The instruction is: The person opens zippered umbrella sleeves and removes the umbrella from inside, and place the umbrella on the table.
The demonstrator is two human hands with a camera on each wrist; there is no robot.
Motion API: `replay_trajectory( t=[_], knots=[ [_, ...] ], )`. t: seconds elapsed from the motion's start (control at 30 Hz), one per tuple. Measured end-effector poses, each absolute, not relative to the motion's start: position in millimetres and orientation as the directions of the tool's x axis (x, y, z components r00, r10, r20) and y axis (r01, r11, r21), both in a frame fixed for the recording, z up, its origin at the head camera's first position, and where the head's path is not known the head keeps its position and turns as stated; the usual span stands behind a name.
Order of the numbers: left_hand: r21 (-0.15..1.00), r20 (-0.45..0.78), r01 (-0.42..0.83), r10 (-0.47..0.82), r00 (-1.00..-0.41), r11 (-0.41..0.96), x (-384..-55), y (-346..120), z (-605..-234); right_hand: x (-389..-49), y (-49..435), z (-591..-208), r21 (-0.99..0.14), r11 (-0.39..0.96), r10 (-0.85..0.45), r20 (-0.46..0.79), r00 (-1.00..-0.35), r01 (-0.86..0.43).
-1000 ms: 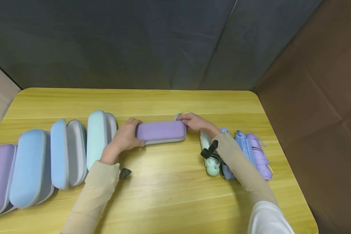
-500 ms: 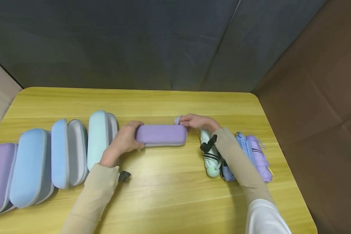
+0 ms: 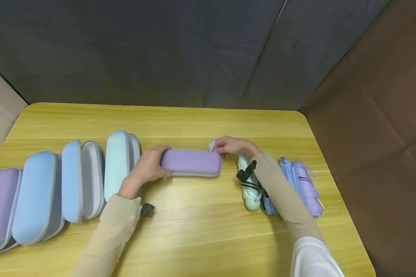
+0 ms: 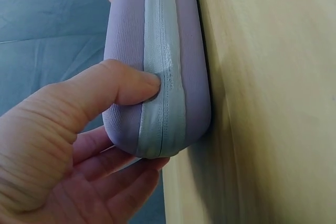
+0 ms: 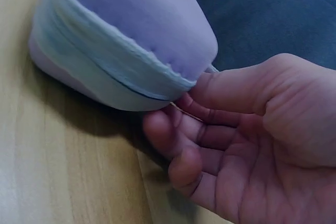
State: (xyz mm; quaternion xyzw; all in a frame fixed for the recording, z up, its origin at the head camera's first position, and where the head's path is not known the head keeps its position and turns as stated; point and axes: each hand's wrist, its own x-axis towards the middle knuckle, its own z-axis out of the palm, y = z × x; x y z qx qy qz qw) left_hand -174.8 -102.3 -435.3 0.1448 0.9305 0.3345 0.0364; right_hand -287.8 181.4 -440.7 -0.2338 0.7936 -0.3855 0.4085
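A purple zip case (image 3: 192, 162) lies lengthwise across the middle of the table, its lid shut over a pale grey zipper band. My left hand (image 3: 150, 164) grips its left end; in the left wrist view the thumb presses the zipper band (image 4: 163, 61) and the other fingers curl behind. At the far right corner, my right hand (image 3: 231, 145) pinches a grey zipper pull (image 3: 212, 145) with thumb and fingers. Most of that pull is hidden in the right wrist view, where the thumb sits at the case's corner.
Left of my left hand stand several gaping cases: mint (image 3: 117, 165), narrow blue (image 3: 71, 181), wide blue (image 3: 34, 196) and purple (image 3: 1, 209). Beside my right forearm lie folded umbrellas: mint (image 3: 250, 188), blue (image 3: 291, 173) and purple (image 3: 308, 188). A dark curtain (image 3: 159, 54) hangs behind the table.
The purple case has come slightly toward me and its top faces up more, with less of the front band showing. Both hands keep their hold; the right has shifted slightly right.
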Motion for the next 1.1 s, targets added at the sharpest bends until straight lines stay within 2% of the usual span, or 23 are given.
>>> replay_trajectory(
  t=[0.27,0.37,0.5,0.6,0.87,1.1],
  knots=[
    [0.632,0.025,0.250,0.303,-0.953,0.734,-174,-103,-436,-286,182,-441,-0.829,0.556,-0.681,-0.413,-0.605,-0.060],
    [0.630,0.023,0.249,0.302,-0.953,0.735,-174,-103,-435,-283,179,-438,-0.791,0.582,-0.682,-0.347,-0.643,-0.190],
    [0.631,0.020,0.241,0.295,-0.955,0.738,-171,-105,-433,-277,174,-434,-0.640,0.618,-0.720,-0.226,-0.656,-0.457],
    [0.624,0.025,0.242,0.291,-0.957,0.743,-169,-106,-432,-272,171,-432,-0.532,0.627,-0.736,-0.166,-0.657,-0.568],
    [0.594,0.040,0.191,0.209,-0.977,0.781,-162,-106,-431,-258,175,-427,-0.416,0.688,-0.690,-0.123,-0.714,-0.594],
    [0.631,0.021,0.094,0.104,-0.994,0.770,-156,-97,-429,-248,174,-426,-0.329,0.744,-0.636,-0.082,-0.767,-0.581]
  ],
)
